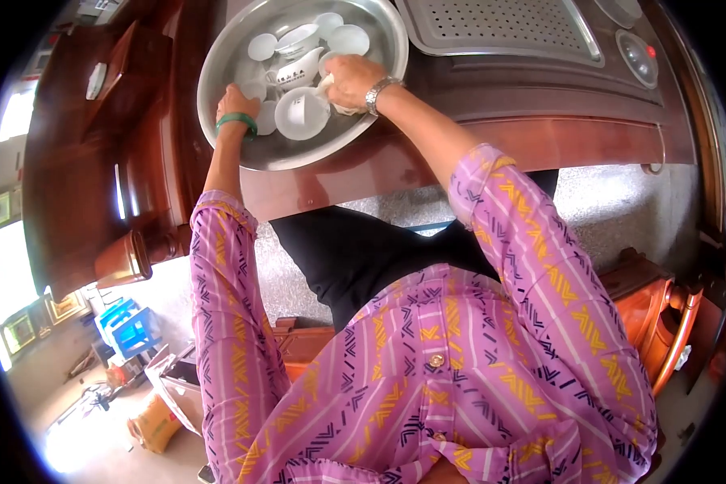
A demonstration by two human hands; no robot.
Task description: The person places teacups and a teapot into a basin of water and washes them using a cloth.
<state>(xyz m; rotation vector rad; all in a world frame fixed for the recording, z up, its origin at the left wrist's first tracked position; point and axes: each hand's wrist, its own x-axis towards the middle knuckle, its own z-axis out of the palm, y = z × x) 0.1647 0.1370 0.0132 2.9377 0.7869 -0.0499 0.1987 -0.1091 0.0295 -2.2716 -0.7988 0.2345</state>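
Observation:
A wide metal basin (218, 56) holds several white cups and a spouted white pitcher (297, 71) with dark lettering. At the basin's left side, my left hand (238, 103), with a green bangle at its wrist, has its fingers curled against a small translucent cup (254, 89). My right hand (355, 78), wearing a metal watch, is closed on a pale crumpled cloth (343, 106) inside the basin's right side. Between the hands lies a white lidded bowl or large cup (302, 114). A small white cup (348, 39) sits farther back. The right fingertips are partly hidden.
The basin stands on a brown wooden table (331, 173). A perforated metal tray (500, 24) lies to its right, beside a round glass-like lid with a red knob (650, 51). Wooden chairs (649, 323) flank me. A blue plastic stool (127, 327) is at lower left.

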